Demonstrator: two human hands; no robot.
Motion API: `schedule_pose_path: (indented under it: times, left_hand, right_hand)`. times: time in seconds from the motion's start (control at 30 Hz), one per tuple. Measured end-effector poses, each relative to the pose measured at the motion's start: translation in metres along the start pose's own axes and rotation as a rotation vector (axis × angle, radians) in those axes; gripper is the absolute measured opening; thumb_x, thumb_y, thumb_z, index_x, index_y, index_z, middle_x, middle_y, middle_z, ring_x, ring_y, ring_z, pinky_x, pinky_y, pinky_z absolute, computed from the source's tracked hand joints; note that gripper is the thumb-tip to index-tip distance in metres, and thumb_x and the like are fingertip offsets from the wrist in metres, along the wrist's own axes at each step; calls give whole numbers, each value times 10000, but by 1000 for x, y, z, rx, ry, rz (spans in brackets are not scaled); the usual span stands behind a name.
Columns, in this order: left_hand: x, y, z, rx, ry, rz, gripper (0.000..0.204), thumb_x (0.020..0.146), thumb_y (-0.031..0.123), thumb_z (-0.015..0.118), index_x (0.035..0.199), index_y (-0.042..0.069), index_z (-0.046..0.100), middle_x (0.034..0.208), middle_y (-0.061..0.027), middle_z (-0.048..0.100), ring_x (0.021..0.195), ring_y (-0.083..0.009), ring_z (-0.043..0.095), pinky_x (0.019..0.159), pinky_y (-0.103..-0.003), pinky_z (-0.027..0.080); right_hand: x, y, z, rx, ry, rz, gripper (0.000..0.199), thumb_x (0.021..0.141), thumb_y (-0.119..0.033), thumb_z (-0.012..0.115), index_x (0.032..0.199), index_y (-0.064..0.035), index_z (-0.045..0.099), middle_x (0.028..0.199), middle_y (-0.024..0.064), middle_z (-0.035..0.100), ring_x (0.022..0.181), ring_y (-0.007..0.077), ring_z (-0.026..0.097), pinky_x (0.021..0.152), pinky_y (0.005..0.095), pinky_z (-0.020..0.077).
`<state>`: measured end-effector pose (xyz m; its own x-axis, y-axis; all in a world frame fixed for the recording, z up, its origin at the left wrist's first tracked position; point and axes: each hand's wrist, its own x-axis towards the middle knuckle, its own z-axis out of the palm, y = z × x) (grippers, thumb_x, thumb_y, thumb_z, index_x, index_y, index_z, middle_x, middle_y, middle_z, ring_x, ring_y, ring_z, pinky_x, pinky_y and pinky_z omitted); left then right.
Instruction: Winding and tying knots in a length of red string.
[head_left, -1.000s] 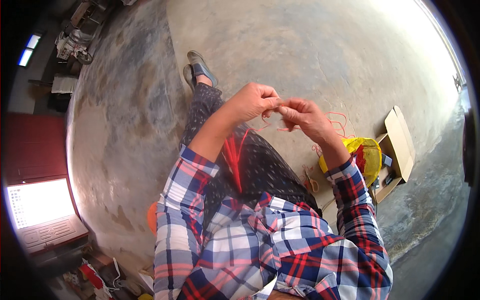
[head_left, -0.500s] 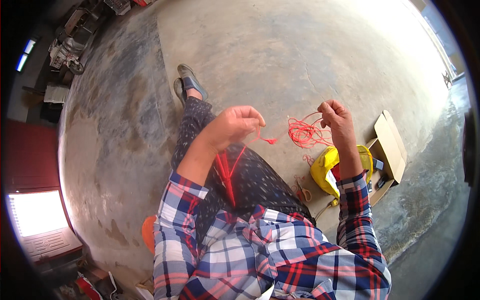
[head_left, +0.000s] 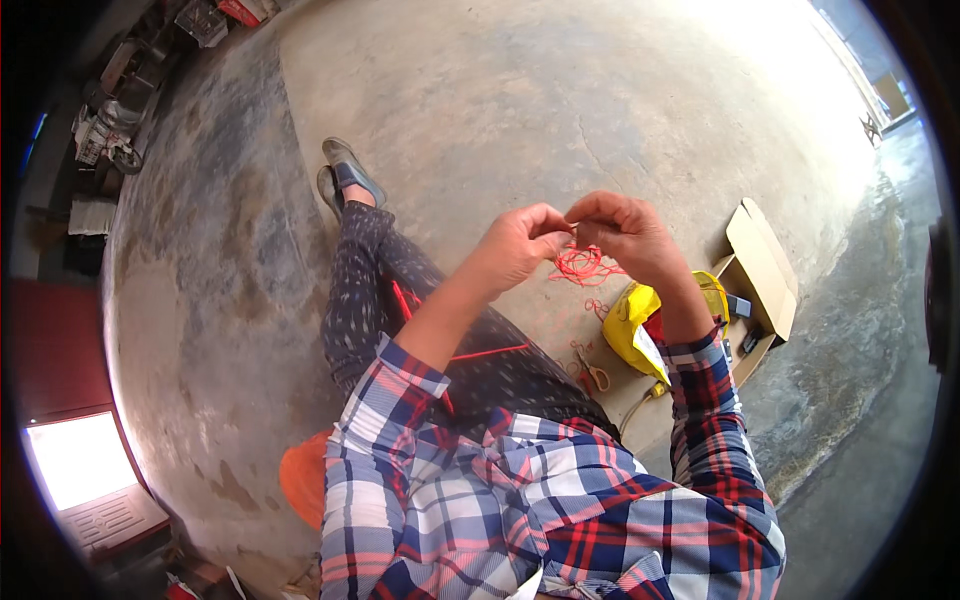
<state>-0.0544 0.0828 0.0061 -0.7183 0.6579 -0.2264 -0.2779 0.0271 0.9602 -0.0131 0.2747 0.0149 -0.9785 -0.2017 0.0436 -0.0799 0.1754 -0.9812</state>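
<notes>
My left hand (head_left: 520,248) and my right hand (head_left: 632,236) meet above my thigh, fingertips pinched together and nearly touching. A thin stretch of red cord runs between the fingertips. Just below them a loose red cord tangle (head_left: 584,267) shows, partly covered by the right hand. On my lap lies a red corded piece (head_left: 403,302), mostly hidden by my left forearm. One red strand (head_left: 492,352) from it stretches across my dark patterned trousers (head_left: 450,385). What exactly each fingertip grips is small and partly hidden.
Right of my leg, a yellow bag (head_left: 625,335) stands by an open cardboard box (head_left: 762,262) holding small dark items. Scissors (head_left: 594,374) with orange handles and some red cord loops lie on the concrete floor (head_left: 480,110). Something orange (head_left: 303,480) is at my left side.
My hands were apart and have come together, the left moving right and the right moving left. The red strand that rose to my left hand now lies across the thigh.
</notes>
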Motion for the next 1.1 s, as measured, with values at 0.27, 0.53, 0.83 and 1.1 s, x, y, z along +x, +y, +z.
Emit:
schedule_pose_path:
  times: [0.27,0.53,0.83,1.1]
  left_hand:
    - [-25,-20,-61,324,137,-50,121,862,154,664,854,34,652,703,33,573,627,-45,488,547,-217,399]
    - [-44,-3,-53,-7,79,-105,155,858,146,666,950,22,650,709,-1,593,520,-29,431,464,-174,320]
    - [-48,10,-33,184,98,-81,133,865,157,692,859,30,652,666,13,593,545,-20,455,472,-170,317]
    - [-52,11,-29,150,98,-63,137,854,158,704,842,33,648,682,9,601,567,-27,493,494,-168,348]
  right_hand:
    - [-25,38,-47,-486,237,98,130,822,15,575,924,-20,647,710,88,642,665,145,615,643,278,496]
    - [-22,39,-34,-668,401,179,113,825,-45,615,927,-56,663,788,136,670,727,268,671,664,334,517]
    - [-12,9,46,203,58,38,208,846,-104,670,1039,-29,656,865,3,633,669,32,501,580,216,425]
    - [-13,5,51,212,-77,108,128,882,-104,674,955,-7,634,825,-23,619,722,37,545,649,194,454]
